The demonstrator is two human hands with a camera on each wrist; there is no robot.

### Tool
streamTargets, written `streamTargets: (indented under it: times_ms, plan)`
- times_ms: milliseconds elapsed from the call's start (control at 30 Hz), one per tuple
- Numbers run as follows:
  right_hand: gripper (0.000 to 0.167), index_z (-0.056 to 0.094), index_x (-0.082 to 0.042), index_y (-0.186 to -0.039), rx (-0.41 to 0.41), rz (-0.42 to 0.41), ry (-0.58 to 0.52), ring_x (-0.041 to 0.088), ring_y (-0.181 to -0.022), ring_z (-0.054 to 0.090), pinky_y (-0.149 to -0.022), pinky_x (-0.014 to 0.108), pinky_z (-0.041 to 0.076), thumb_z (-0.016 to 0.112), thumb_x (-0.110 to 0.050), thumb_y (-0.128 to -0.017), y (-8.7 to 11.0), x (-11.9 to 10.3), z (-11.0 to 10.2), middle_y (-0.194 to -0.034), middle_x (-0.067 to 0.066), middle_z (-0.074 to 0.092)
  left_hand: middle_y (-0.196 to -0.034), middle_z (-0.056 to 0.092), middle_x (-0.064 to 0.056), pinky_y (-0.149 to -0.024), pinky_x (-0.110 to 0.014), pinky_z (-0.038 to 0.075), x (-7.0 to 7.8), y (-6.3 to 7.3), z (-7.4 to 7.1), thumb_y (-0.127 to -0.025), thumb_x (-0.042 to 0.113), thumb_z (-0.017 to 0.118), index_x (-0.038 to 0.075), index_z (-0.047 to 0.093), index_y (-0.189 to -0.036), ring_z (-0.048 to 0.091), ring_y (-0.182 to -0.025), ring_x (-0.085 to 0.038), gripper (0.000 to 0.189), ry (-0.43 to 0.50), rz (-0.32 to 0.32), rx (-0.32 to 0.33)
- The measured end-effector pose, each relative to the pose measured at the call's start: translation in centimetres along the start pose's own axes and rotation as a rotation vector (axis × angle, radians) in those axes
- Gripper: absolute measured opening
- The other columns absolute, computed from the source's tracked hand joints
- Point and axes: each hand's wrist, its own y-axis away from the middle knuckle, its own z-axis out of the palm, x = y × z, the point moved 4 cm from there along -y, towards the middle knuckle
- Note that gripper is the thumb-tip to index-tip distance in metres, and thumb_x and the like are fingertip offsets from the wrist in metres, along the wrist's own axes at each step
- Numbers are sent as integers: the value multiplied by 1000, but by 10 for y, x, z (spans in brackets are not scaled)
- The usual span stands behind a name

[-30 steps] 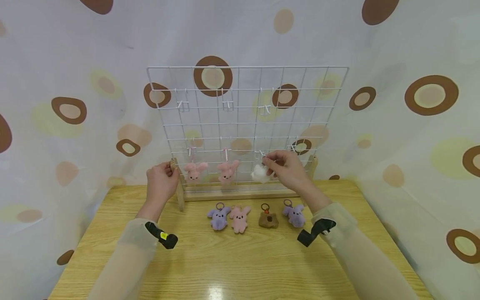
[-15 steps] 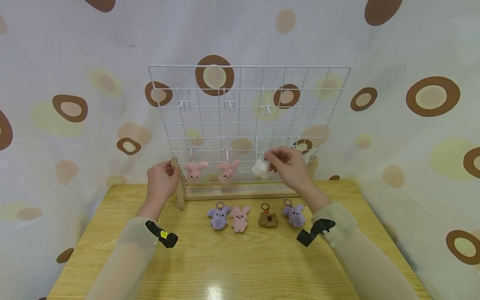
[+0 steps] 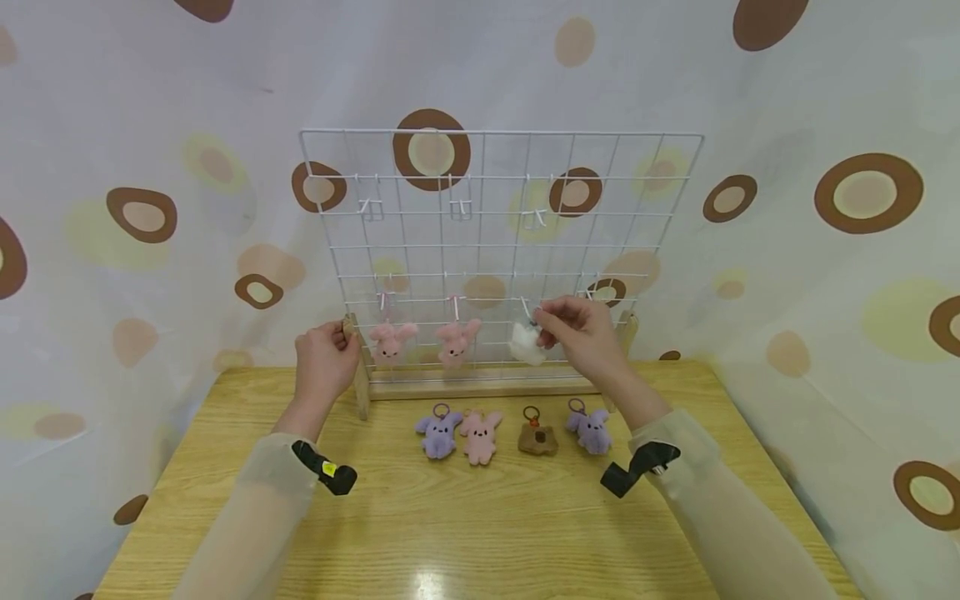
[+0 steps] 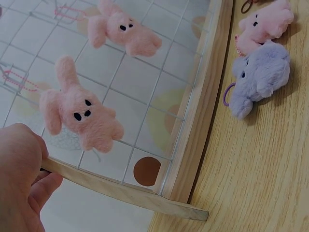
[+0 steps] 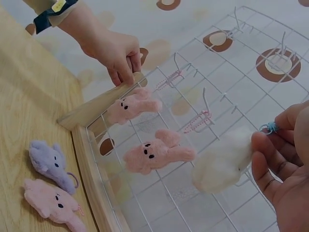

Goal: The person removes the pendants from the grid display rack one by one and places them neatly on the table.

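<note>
Right grip (image 3: 588, 337) and white plush (image 3: 526, 343) have both shifted slightly rightward across the wire grid (image 3: 495, 247) over the last second, while the left grip (image 3: 324, 358) has stayed on its post. Thumb and forefinger of the right grip are clamped on the small blue ring (image 5: 269, 127) of the white plush, which hangs just left of the fingertips. A white hook (image 3: 525, 307) reaches toward those fingertips from the grid; whether the ring is on it I cannot tell. Left of the right grip, past the white plush, hang a nearer pink plush (image 3: 454, 343) and a farther pink plush (image 3: 388, 343), each on a pink chain over a hook. Farther left again, the left grip pinches the top of the wooden upright (image 3: 359, 379), close beside the farther pink plush. Below the right fingertips, a brown plush (image 3: 537, 440) lies on the desk (image 3: 480, 533); a purple plush (image 3: 590, 432) lies to its right, under the right wrist. Down and left of the right grip, a flat pink plush (image 3: 480, 438) lies right beside a second purple plush (image 3: 438, 435).
</note>
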Motion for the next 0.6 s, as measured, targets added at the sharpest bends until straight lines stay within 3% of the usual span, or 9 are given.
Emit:
streamTargets:
  times_ms: [333, 600]
  plan:
    - [14, 71, 7, -102, -37, -8, 42, 21, -71, 69, -66, 31, 60, 72, -6, -101, 22, 3, -18, -88, 20, 72, -93, 77, -24, -73, -48, 63, -1, 0, 1, -101, 6, 64, -12, 75, -110, 77, -85, -31, 23, -2, 1, 1]
    - [15, 71, 12, -102, -57, 17, 81, 19, -71, 70, -67, 29, 60, 70, -3, -102, 46, 15, -32, -88, 19, 73, -96, 77, -25, -75, -49, 64, -3, -1, 1, -101, 8, 64, -12, 75, -112, 77, -88, -33, 25, 5, -14, -2]
